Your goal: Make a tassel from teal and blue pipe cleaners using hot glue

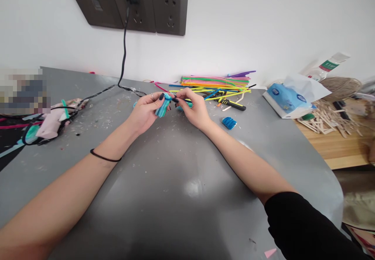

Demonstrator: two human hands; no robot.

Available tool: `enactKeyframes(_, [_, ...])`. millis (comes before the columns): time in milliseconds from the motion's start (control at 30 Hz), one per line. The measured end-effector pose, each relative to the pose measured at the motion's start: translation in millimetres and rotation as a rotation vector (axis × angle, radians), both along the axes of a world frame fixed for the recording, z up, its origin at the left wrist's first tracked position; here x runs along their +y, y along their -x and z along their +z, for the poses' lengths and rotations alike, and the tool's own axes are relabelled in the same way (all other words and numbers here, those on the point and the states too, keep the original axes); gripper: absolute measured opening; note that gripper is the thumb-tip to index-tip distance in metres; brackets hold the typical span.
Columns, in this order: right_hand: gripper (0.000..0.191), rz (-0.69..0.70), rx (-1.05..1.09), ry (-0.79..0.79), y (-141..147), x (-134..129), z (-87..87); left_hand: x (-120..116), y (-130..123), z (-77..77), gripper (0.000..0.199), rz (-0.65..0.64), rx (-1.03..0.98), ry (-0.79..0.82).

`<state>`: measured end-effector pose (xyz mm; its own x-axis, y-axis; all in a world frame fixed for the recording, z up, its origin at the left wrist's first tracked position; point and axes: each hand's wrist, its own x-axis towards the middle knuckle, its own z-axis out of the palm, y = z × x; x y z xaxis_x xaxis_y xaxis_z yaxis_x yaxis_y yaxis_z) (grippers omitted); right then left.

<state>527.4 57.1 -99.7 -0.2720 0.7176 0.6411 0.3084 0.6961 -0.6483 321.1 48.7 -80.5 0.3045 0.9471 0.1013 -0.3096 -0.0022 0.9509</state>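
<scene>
Over the far part of the grey table, my left hand [148, 110] holds a small teal and light-blue striped piece [163, 107] between thumb and fingers. My right hand [193, 107] is closed close beside it, its fingertips pinched at the piece's upper right edge. Whatever those fingertips grip is too small to make out. Partly hidden behind my right hand, another teal piece [181, 107] lies on the table. To the right rests a blue ridged piece [229, 123].
Colourful pipe cleaners [215, 81] lie by the wall, near a black-yellow tool [233, 104]. A tissue pack [288, 98] sits at the right, wooden sticks [325, 117] beyond. A pink glue gun [50, 125] is at the left. A black cord [124, 53] hangs from the socket.
</scene>
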Motion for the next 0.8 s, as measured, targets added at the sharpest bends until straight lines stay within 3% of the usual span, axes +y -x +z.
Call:
enactKeyframes(300, [0.010,0.018,0.027,0.042,-1.5,1.3,-0.6,-3.0,-1.1,6.8,0.018,-0.095,-0.049,0.076])
enactKeyframes(633, [0.019,0.034,0.118,0.147,-2.1,5.4,-2.0,-4.2,-4.3,5.6,0.022,-0.043,-0.041,0.055])
enactKeyframes(800, [0.023,0.024,0.080,0.124,-2.1,4.5,-0.6,-3.9,-5.5,4.5,0.022,-0.004,-0.026,0.035])
